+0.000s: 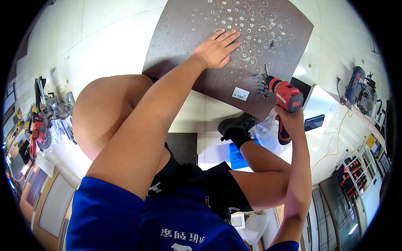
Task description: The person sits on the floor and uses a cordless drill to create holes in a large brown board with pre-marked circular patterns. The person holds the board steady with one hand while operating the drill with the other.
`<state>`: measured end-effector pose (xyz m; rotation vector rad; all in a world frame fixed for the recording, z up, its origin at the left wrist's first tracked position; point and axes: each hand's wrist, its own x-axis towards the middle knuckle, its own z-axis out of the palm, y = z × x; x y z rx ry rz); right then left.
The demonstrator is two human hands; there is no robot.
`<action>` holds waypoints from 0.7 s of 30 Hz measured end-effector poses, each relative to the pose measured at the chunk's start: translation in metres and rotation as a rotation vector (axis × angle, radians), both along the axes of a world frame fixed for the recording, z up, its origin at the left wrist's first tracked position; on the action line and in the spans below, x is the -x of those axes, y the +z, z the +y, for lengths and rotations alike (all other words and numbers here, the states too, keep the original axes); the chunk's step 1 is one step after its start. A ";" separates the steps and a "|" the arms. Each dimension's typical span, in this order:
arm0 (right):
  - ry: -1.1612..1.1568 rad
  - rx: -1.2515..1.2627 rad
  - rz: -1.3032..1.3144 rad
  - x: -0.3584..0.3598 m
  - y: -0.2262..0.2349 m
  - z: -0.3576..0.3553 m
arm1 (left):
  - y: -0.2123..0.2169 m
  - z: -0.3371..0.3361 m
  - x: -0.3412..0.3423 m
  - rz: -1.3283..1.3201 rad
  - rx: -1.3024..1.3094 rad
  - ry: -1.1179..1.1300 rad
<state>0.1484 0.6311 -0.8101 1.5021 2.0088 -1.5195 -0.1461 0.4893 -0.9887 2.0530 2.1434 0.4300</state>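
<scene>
My right hand [290, 120] is closed around a red-and-black, white-lettered cordless drill [287, 96], its front above the dark-brown wooden board [176, 46] with white barcode label [240, 93]; my left hand [215, 51] lies flat there, fingers extended, gripping nothing.

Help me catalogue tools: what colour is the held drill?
Red and black: the drill in the right hand, best seen in the head view.

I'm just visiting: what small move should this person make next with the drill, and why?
Probably ease the tip of the red drill away from the small dark pieces and over a bare patch of the brown board. The right hand grips the drill, pointing it over the board near that cluster, while the left hand lies flat, seemingly steadying the board.
</scene>
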 end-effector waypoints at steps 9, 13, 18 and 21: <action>0.037 -0.049 0.048 -0.011 0.003 -0.006 | 0.000 0.000 0.001 0.045 0.022 -0.003; 0.052 -0.067 -0.002 -0.019 0.007 -0.005 | -0.004 -0.001 0.002 -0.004 -0.005 0.003; 0.034 -0.073 0.024 -0.021 0.013 -0.009 | -0.003 0.000 0.002 -0.005 0.007 0.004; 0.030 -0.070 0.058 -0.021 0.012 -0.008 | -0.002 0.001 0.001 0.032 0.022 0.008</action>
